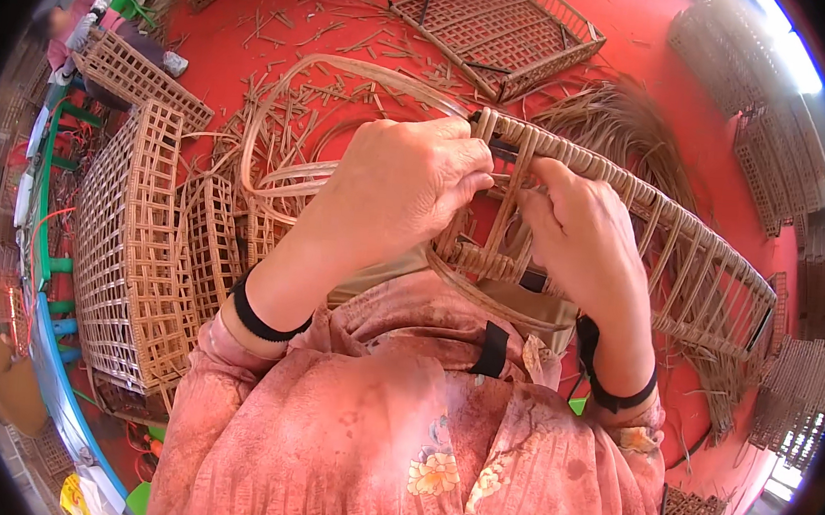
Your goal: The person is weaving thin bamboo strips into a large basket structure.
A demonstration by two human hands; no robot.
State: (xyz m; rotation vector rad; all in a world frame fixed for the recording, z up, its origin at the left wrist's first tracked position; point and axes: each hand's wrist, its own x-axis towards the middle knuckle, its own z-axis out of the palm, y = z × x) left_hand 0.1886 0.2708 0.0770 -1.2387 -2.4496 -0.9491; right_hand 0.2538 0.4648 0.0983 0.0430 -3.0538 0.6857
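Note:
Across my lap lies a long woven rattan frame (665, 199), its rim wrapped with cane and thin slats crossing between its edges. At its near-left end, my left hand (404, 176) is closed in a pinch on a cane strand, which loops out to the left in wide curves (267, 123). My right hand (582, 222) reaches inside the same end, fingers bent beside an upright slat. What its fingertips grip is hidden. Another strand loop (495, 306) hangs below the frame's end, near my lap.
Woven rattan baskets (131, 247) stand at the left. A larger openwork frame (495, 38) lies on the red floor ahead, among scattered cane offcuts (315, 78). Loose strands (613, 128) are heaped behind my frame. Stacked panels (782, 169) line the right. Another person (94, 29) sits far left.

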